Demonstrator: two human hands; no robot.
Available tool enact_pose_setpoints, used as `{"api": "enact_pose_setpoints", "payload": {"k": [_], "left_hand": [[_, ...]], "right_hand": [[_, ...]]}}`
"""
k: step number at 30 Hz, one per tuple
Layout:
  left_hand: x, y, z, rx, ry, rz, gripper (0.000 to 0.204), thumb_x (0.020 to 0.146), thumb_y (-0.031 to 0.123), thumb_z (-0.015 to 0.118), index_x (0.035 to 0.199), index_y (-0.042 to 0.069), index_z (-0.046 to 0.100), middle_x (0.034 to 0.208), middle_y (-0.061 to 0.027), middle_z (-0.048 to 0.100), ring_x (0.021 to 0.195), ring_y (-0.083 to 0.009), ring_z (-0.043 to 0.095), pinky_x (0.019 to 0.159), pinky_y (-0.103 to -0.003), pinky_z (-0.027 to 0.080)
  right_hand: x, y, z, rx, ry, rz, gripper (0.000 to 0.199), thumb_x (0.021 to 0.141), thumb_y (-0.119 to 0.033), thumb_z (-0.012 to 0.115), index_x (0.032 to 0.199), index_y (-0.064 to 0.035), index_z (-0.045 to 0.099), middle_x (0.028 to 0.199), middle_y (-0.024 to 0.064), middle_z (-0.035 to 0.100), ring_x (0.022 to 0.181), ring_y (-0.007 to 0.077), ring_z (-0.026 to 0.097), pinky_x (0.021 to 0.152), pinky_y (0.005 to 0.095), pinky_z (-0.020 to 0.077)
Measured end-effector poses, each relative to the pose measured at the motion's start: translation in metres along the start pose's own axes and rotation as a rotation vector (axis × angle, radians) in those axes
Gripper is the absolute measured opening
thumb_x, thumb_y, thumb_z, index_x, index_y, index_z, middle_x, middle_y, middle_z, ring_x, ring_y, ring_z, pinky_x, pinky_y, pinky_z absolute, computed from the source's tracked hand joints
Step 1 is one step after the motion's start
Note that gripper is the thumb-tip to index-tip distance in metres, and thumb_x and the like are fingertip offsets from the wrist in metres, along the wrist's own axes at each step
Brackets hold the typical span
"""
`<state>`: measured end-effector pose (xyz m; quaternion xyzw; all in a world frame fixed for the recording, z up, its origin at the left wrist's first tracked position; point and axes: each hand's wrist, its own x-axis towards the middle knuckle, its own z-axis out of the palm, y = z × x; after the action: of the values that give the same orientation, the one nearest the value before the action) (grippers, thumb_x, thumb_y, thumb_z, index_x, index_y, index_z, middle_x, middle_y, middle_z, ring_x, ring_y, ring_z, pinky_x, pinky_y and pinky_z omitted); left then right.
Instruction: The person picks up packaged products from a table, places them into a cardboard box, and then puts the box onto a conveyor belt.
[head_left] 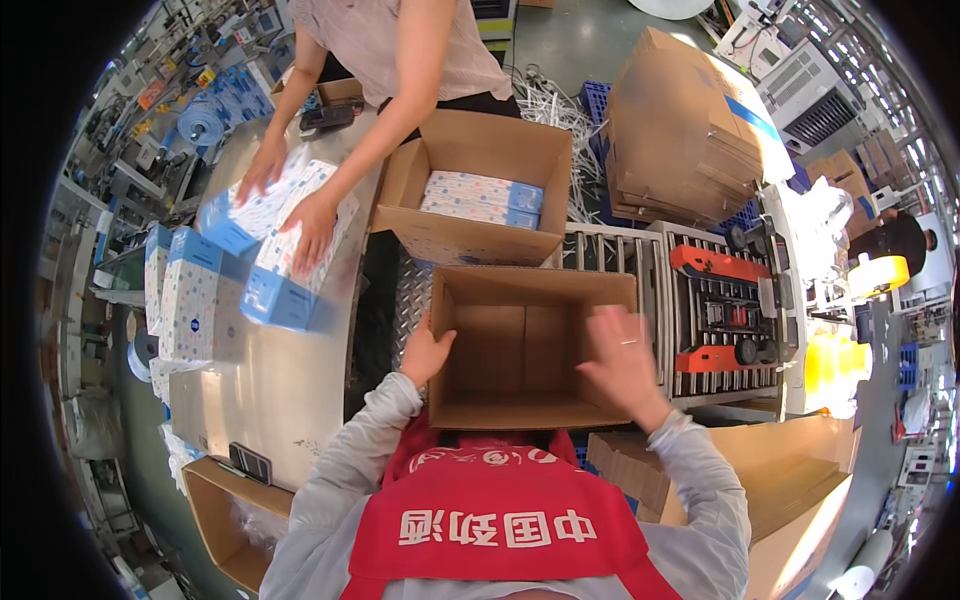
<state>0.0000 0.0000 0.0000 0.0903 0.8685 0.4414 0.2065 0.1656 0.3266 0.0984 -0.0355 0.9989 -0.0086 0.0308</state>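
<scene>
An open, bare cardboard box (530, 412) stands right in front of me, its inside facing up. My left hand (428, 352) grips its left wall, thumb inside and fingers outside. At the right wall my right hand (622, 362) is spread flat, slightly blurred, with nothing held in it; whether it touches the wall I cannot tell. Just beyond stands a second open box (480, 243) with blue-and-white dotted packs (480, 195) inside. Across from me, a co-worker's two hands (312, 228) rest on similar packs (283, 290) on the metal table.
The metal table (290, 400) runs along my left, with upright packs (190, 300) and a phone-like device (250, 462) on it. To the right are a roller conveyor (650, 300) and a red-armed machine (722, 310). Flattened cartons (680, 130) are stacked beyond; more cardboard (780, 480) lies at lower right.
</scene>
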Motion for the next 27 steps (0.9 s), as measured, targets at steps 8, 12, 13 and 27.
{"api": "enact_pose_setpoints", "payload": {"k": [8,12,13,27], "left_hand": [[0.043,-0.019,-0.045,-0.065,0.105,0.046,0.069,0.080,0.017,0.073,0.139,0.004,0.039,0.126,-0.0113,0.058,0.111,-0.0268,0.058,0.088,-0.042,0.050],[0.021,-0.020,0.049,0.746,0.033,0.242,0.101,0.081,0.072,0.049,0.145,-0.003,0.027,0.149,-0.0292,0.026,0.139,-0.0474,0.023,0.114,-0.051,0.021],[-0.001,-0.082,0.066,0.343,-0.014,-0.060,0.115,0.076,0.081,0.046,0.149,-0.003,0.016,0.151,-0.0331,0.016,0.141,-0.0475,0.017,0.116,-0.050,0.018],[-0.043,-0.154,-0.350,0.262,1.066,0.117,0.024,0.086,0.022,0.061,0.099,0.002,0.064,0.091,-0.0187,0.064,0.088,-0.0359,0.060,0.080,-0.044,0.048]], "right_hand": [[-0.052,0.086,0.194,1.187,-0.007,0.838,0.100,0.081,-0.059,0.066,0.146,0.0051,0.025,0.148,0.0166,0.033,0.134,0.0269,0.034,0.108,0.0349,0.0319],[-0.070,0.077,0.237,0.396,0.521,0.888,0.077,0.079,-0.058,0.068,0.116,0.0080,0.058,0.115,0.0333,0.059,0.109,0.0451,0.057,0.093,0.0472,0.0454],[-0.035,0.026,0.204,0.555,0.195,0.966,0.067,0.084,-0.054,0.064,0.108,0.0087,0.062,0.105,0.0335,0.063,0.101,0.0462,0.060,0.086,0.0482,0.0483],[0.072,-0.040,0.145,1.223,-0.481,0.957,0.045,0.092,-0.031,0.064,0.115,0.0082,0.061,0.106,0.0167,0.067,0.093,0.0234,0.064,0.085,0.0298,0.0499]]}}
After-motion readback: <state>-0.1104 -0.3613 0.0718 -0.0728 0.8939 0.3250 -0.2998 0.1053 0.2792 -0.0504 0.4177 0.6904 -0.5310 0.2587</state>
